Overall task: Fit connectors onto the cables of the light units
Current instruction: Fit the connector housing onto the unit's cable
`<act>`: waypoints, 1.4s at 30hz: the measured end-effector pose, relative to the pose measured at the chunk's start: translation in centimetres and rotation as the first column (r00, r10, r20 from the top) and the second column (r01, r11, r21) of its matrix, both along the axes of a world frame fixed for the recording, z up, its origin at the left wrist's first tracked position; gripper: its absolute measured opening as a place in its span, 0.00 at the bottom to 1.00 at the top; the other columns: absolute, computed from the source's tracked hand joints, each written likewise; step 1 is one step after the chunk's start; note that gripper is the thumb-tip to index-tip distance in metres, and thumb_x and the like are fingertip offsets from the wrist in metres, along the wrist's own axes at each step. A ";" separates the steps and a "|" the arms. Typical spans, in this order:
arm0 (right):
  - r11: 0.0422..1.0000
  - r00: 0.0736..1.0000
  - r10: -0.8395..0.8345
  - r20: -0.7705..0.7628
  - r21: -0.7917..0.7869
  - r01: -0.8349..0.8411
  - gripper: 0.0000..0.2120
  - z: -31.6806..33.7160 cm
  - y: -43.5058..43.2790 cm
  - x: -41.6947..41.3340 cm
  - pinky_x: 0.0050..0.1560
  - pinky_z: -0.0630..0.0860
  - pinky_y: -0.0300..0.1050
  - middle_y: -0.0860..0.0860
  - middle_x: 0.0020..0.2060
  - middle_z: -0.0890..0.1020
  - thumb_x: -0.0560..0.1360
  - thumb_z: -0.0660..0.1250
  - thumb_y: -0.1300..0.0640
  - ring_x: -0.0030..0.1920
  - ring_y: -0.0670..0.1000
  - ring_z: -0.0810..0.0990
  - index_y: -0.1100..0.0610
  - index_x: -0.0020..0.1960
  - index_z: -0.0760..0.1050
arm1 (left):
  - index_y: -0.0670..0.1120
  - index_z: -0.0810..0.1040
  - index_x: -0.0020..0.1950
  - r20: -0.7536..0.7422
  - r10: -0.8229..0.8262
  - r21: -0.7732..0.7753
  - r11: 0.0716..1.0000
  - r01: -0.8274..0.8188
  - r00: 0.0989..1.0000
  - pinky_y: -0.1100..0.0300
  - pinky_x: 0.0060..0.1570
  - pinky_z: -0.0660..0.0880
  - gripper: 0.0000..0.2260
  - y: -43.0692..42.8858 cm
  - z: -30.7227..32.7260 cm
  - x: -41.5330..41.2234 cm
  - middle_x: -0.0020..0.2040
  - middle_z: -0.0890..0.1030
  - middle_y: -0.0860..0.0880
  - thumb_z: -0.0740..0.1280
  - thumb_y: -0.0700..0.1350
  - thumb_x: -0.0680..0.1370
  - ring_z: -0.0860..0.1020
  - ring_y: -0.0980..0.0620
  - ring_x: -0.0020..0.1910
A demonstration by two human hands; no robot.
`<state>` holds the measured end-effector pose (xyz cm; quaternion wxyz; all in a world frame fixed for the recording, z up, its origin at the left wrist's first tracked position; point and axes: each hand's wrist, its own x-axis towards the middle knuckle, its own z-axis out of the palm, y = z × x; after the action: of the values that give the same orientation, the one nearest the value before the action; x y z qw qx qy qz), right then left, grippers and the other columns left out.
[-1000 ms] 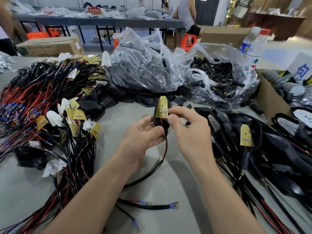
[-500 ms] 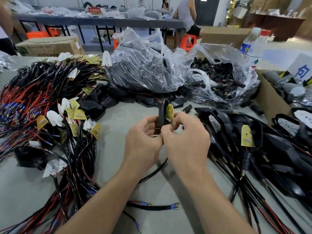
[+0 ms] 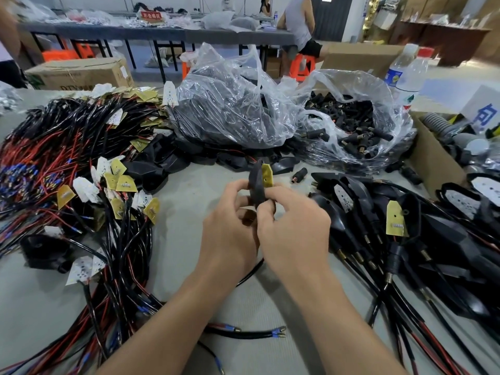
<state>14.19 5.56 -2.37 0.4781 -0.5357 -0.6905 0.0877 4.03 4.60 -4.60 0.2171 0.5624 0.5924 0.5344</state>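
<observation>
A black light unit (image 3: 257, 185) with a yellow board on its side stands edge-on between both hands above the table's middle. My left hand (image 3: 230, 228) grips its lower left side. My right hand (image 3: 293, 226) pinches its lower right edge. The unit's black cable (image 3: 247, 274) runs down under my hands and ends in blue-sleeved terminals (image 3: 276, 331) near the front. One loose black connector (image 3: 299, 175) lies just right of the unit. An open clear bag of black connectors (image 3: 357, 125) sits at the back right.
A heap of red and black cables with yellow and white boards (image 3: 81, 185) fills the left. Black units with fitted cables (image 3: 405, 239) lie piled on the right. A closed plastic bag (image 3: 232, 104) stands behind, a cardboard box (image 3: 433, 161) and water bottles (image 3: 408, 74) at far right.
The light unit has turned from showing its yellow face to standing edge-on, and both hands have closed in tighter around its lower end.
</observation>
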 end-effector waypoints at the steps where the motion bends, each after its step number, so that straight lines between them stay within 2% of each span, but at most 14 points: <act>1: 0.998 0.998 0.045 -0.046 -0.052 -0.047 0.08 0.1 -0.1 0.1 0.44 0.75 0.47 0.44 0.35 0.83 0.73 0.63 0.58 0.37 0.47 0.79 0.51 0.42 0.82 | 0.63 0.73 0.57 -0.022 0.018 0.000 1.000 -0.018 1.000 0.66 0.39 0.76 0.12 0.0 0.0 -0.2 0.46 0.84 0.64 0.70 0.50 0.77 0.83 0.62 0.40; 4: 0.988 0.984 0.110 -0.137 -0.090 -0.123 0.08 0.3 -0.3 0.1 0.37 0.71 0.43 0.43 0.33 0.81 0.72 0.62 0.57 0.35 0.46 0.77 0.50 0.43 0.80 | 0.61 0.72 0.56 -0.102 0.012 0.024 1.000 -0.009 0.995 0.71 0.36 0.72 0.13 -0.2 0.0 -0.5 0.45 0.84 0.63 0.70 0.47 0.76 0.82 0.63 0.39; 9: 0.951 0.964 0.239 -0.116 -0.175 -0.256 0.16 0.4 -0.7 -0.2 0.51 0.80 0.50 0.36 0.42 0.85 0.72 0.61 0.57 0.45 0.42 0.84 0.43 0.55 0.78 | 0.60 0.77 0.50 -0.013 -0.014 -0.045 0.999 0.013 1.000 0.75 0.36 0.70 0.09 0.3 0.1 -0.9 0.41 0.84 0.64 0.66 0.47 0.72 0.81 0.66 0.38; 14: 0.933 0.960 0.255 -0.115 -0.233 -0.276 0.21 -0.1 -0.5 -0.3 0.47 0.77 0.47 0.37 0.45 0.85 0.71 0.62 0.60 0.40 0.47 0.82 0.40 0.57 0.62 | 0.55 0.83 0.48 0.377 -0.099 -0.172 0.969 0.175 0.921 0.51 0.44 0.76 0.15 0.9 -0.2 -0.8 0.41 0.86 0.51 0.66 0.53 0.63 0.82 0.50 0.40; 17: 0.929 0.964 0.252 -0.081 -0.258 -0.265 0.20 -0.2 -0.4 -0.2 0.49 0.77 0.47 0.37 0.48 0.84 0.73 0.61 0.56 0.45 0.47 0.81 0.40 0.62 0.68 | 0.55 0.83 0.47 0.362 -0.077 -0.182 0.972 0.151 0.929 0.58 0.41 0.75 0.12 1.3 -0.3 -0.8 0.39 0.85 0.53 0.67 0.48 0.65 0.81 0.54 0.38; 19: 0.925 0.960 0.271 -0.067 -0.259 -0.279 0.25 -0.2 -0.2 -0.2 0.59 0.76 0.44 0.38 0.55 0.83 0.74 0.60 0.53 0.55 0.44 0.80 0.38 0.69 0.71 | 0.51 0.83 0.54 0.412 -0.130 -0.153 0.966 0.210 0.902 0.64 0.39 0.76 0.16 1.2 0.0 -1.0 0.41 0.87 0.51 0.66 0.40 0.68 0.83 0.55 0.40; 22: 0.936 0.962 0.272 0.018 -0.237 -0.260 0.27 -0.5 0.2 -0.3 0.75 0.50 0.29 0.42 0.78 0.66 0.76 0.59 0.51 0.78 0.40 0.58 0.41 0.75 0.71 | 0.42 0.81 0.64 0.684 -0.269 -0.123 0.874 0.471 0.678 0.58 0.48 0.79 0.22 1.0 0.4 -1.5 0.55 0.86 0.41 0.60 0.31 0.74 0.85 0.47 0.52; 24: 0.946 0.966 0.253 0.057 -0.226 -0.234 0.26 -0.7 0.3 -0.4 0.71 0.39 0.24 0.43 0.82 0.55 0.76 0.57 0.48 0.80 0.40 0.46 0.39 0.74 0.72 | 0.41 0.81 0.62 0.774 -0.233 -0.145 0.841 0.522 0.589 0.60 0.45 0.80 0.21 0.8 1.0 -1.8 0.54 0.86 0.43 0.57 0.31 0.75 0.84 0.48 0.50; 27: 0.939 0.965 0.259 0.048 -0.248 -0.240 0.26 -1.1 0.4 -0.3 0.66 0.36 0.22 0.42 0.82 0.53 0.74 0.58 0.46 0.80 0.40 0.46 0.38 0.72 0.72 | 0.40 0.83 0.56 0.815 -0.140 -0.205 0.838 0.506 0.562 0.58 0.48 0.80 0.15 0.8 1.4 -1.9 0.52 0.86 0.43 0.58 0.39 0.78 0.83 0.48 0.48; 30: 0.918 0.947 0.313 0.068 -0.278 -0.283 0.27 -1.3 0.5 -0.4 0.73 0.48 0.28 0.45 0.81 0.60 0.73 0.64 0.51 0.80 0.44 0.55 0.39 0.72 0.70 | 0.38 0.79 0.65 0.781 -0.008 -0.261 0.904 0.339 0.625 0.53 0.57 0.79 0.18 1.3 1.2 -1.5 0.58 0.85 0.38 0.58 0.47 0.84 0.84 0.45 0.57; 32: 0.899 0.932 0.362 0.016 -0.268 -0.345 0.29 -1.3 0.3 -0.6 0.76 0.62 0.41 0.46 0.79 0.66 0.72 0.68 0.56 0.78 0.45 0.63 0.41 0.72 0.73 | 0.37 0.79 0.64 0.789 0.095 -0.258 0.948 0.186 0.607 0.53 0.53 0.81 0.15 1.5 1.3 -1.3 0.56 0.85 0.36 0.60 0.45 0.85 0.85 0.42 0.55; 35: 0.877 0.896 0.384 -0.222 -0.217 -0.430 0.28 -0.9 -0.1 -0.9 0.62 0.76 0.37 0.38 0.71 0.75 0.69 0.65 0.58 0.65 0.37 0.76 0.36 0.65 0.76 | 0.39 0.83 0.53 0.755 0.115 -0.204 0.977 0.064 0.645 0.56 0.41 0.84 0.10 1.3 1.6 -1.7 0.48 0.87 0.39 0.63 0.42 0.84 0.87 0.45 0.45; 38: 0.902 0.893 0.316 -0.319 -0.191 -0.387 0.25 -0.7 -0.1 -0.8 0.47 0.75 0.28 0.36 0.64 0.80 0.69 0.64 0.63 0.55 0.34 0.81 0.40 0.58 0.83 | 0.41 0.83 0.48 0.707 0.096 -0.179 0.983 0.047 0.701 0.49 0.43 0.85 0.10 1.0 1.8 -1.6 0.43 0.87 0.41 0.64 0.41 0.84 0.87 0.46 0.39; 42: 0.913 0.868 0.288 -0.403 -0.159 -0.377 0.24 -0.9 -0.1 -0.5 0.56 0.77 0.33 0.25 0.52 0.80 0.68 0.63 0.63 0.57 0.32 0.80 0.39 0.53 0.83 | 0.43 0.85 0.45 0.680 0.074 -0.139 0.990 0.029 0.730 0.59 0.37 0.83 0.10 0.7 2.0 -1.1 0.40 0.87 0.44 0.65 0.39 0.83 0.86 0.49 0.36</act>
<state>13.69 5.51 -3.29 0.5115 -0.4336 -0.6546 0.3489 2.91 5.31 -2.59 0.4520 0.3029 0.5138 0.6633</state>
